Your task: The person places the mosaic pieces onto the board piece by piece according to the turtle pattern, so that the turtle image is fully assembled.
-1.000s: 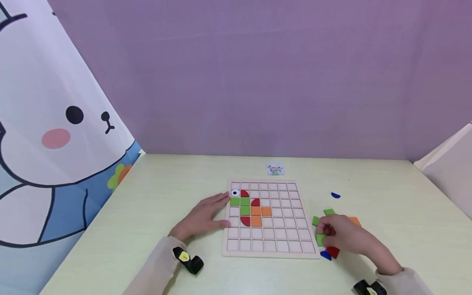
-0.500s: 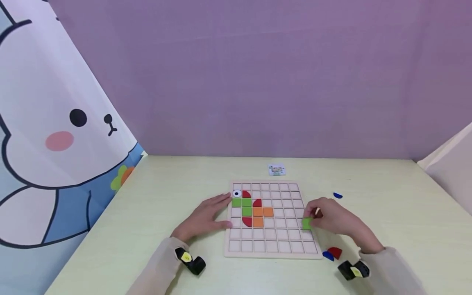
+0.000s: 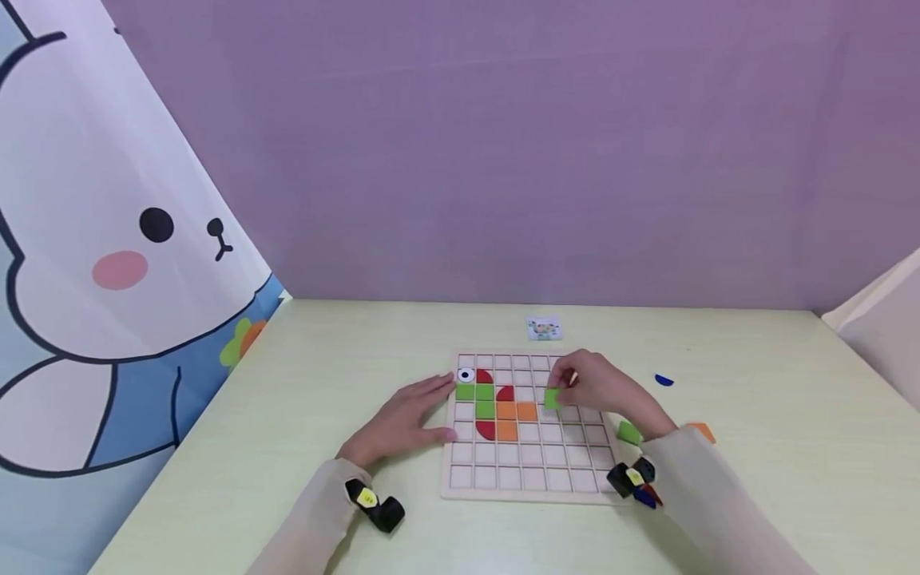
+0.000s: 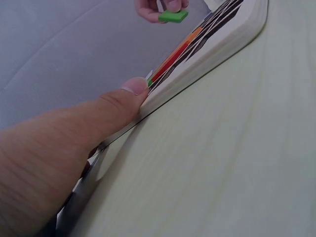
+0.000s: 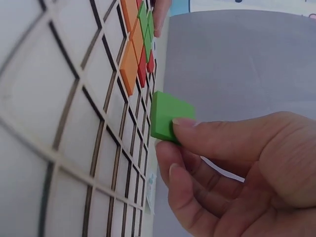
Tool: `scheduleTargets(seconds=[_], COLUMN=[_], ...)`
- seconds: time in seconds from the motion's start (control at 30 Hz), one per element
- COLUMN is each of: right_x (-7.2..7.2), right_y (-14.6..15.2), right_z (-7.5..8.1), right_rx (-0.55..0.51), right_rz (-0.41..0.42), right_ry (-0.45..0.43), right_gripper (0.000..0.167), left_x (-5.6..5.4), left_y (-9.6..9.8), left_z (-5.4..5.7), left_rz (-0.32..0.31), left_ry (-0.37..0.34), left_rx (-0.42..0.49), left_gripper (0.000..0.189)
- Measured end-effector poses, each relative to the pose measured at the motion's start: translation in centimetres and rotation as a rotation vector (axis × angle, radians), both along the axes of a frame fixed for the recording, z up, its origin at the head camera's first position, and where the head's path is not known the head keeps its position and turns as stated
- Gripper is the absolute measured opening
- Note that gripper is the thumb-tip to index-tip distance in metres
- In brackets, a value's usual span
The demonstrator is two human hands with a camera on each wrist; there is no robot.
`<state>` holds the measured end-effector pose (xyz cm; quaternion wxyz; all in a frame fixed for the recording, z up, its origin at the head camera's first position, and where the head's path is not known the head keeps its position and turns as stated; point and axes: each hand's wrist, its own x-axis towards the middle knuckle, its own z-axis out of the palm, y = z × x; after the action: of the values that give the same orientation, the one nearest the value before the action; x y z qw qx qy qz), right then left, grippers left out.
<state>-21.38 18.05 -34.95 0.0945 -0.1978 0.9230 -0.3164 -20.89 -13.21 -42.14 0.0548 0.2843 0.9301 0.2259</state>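
My right hand (image 3: 600, 393) pinches a green square tile (image 5: 170, 116) between thumb and fingertips, above the right half of a pale grid board (image 3: 532, 479). My left hand (image 3: 398, 422) rests at the board's left edge with its fingers extended; in the left wrist view its thumb (image 4: 116, 106) touches the rim. In the board's upper left cells sit a round eye piece (image 3: 465, 374), several green squares (image 3: 485, 410), several orange squares (image 3: 527, 411) and red quarter-circle pieces (image 3: 485, 431). Part of the held tile is covered by the right thumb.
Right of the board lie a green tile (image 3: 629, 433), an orange tile (image 3: 702, 432) and a blue piece (image 3: 645, 499), partly hidden by the right wrist and its camera. Farther back is a blue half-circle (image 3: 664, 380). A small picture card (image 3: 544, 328) lies behind the board.
My right hand has picked a green square from the loose pieces at the right and carried it leftward and away from me, over the board. The left hand stays at the board's edge.
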Motion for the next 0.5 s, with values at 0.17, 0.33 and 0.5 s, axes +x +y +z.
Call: scheduleTargets(seconds=[0.17,0.33,0.5], right_x=[-1.0,-1.9,-2.6], right_y=[-0.7,-1.3,-2.1], right_z=[-0.2,-0.5,-1.1], right_rx=[-0.012,-0.020,-0.020], right_rz=[-0.003,-0.015,-0.026], right_ry=[-0.016,-0.047,-0.061], right_gripper=[0.008,0.008,0.008], left_x=[0.0,0.1,0.1], left_y=[0.2,0.3,0.3], left_z=[0.1,0.1,0.1], left_rz=[-0.013,-0.013,-0.016], left_ry=[0.007,0.005,0.006], left_rx=[-0.008,-0.010,-0.007], left_gripper=[0.082,0.082,0.082])
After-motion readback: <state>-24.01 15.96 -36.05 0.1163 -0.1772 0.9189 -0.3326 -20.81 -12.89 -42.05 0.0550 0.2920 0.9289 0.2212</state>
